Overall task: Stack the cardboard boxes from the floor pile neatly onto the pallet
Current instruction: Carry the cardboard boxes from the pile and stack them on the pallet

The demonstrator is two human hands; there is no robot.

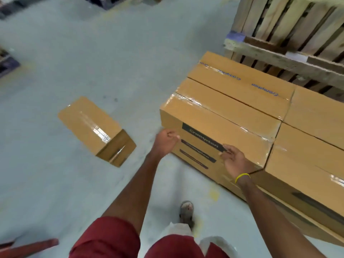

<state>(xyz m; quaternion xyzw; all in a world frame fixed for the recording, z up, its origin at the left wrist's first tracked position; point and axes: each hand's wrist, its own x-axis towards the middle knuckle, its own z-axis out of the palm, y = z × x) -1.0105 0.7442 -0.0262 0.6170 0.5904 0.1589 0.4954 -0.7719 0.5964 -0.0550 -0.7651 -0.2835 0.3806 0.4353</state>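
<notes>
Neither hand's gripping anything rn, left hand is sitting curled up empty at the stacked box corner and right hand is resting loosely open against its printed side.

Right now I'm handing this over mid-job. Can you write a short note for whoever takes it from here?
Left hand: fingers curled, at the left front corner of the nearest stacked box; contact unclear.
Right hand: fingers loosely bent, at that box's front face by the dark label, gripping nothing.
Done: the stacked boxes sit in tight rows on the right; what they rest on is hard to make out.
Left: one lone box lies on the floor to the left. Fetch it, probably after squaring up the front box.
</notes>
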